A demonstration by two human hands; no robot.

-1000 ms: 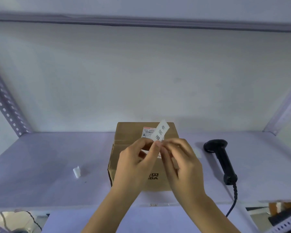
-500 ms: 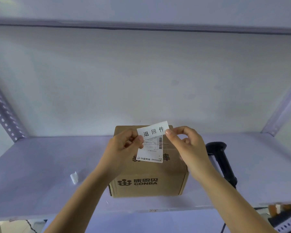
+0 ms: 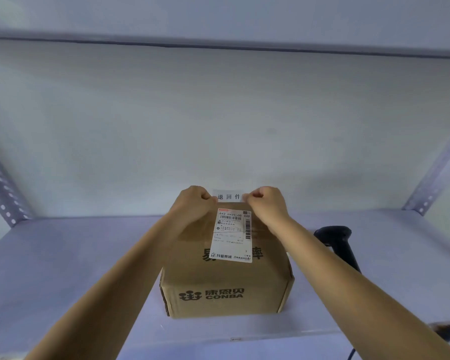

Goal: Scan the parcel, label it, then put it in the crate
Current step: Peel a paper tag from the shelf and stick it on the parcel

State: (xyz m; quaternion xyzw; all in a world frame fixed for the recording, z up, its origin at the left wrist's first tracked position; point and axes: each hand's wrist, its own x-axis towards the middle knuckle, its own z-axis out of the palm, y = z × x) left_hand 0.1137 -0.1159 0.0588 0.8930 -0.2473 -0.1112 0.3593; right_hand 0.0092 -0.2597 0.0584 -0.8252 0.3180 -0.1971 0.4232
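Note:
A brown cardboard parcel (image 3: 218,281) printed CONBA stands on the white shelf (image 3: 63,268), with a white shipping slip (image 3: 231,237) stuck on its top. A small white label (image 3: 228,196) with three black characters is stretched flat at the parcel's far top edge, just beyond the slip. My left hand (image 3: 192,203) pinches the label's left end and my right hand (image 3: 266,203) pinches its right end. Whether the label touches the cardboard cannot be told. No crate is in sight.
A black handheld scanner (image 3: 338,242) lies on the shelf to the right of the parcel, its cable (image 3: 351,354) running off the front edge. Perforated shelf uprights stand at far left (image 3: 0,188) and far right (image 3: 431,178). A wall closes the back.
Both hands peeled the label, spread it out flat between them, then carried it forward and down to the parcel's far top edge. The view has tilted closer to the parcel.

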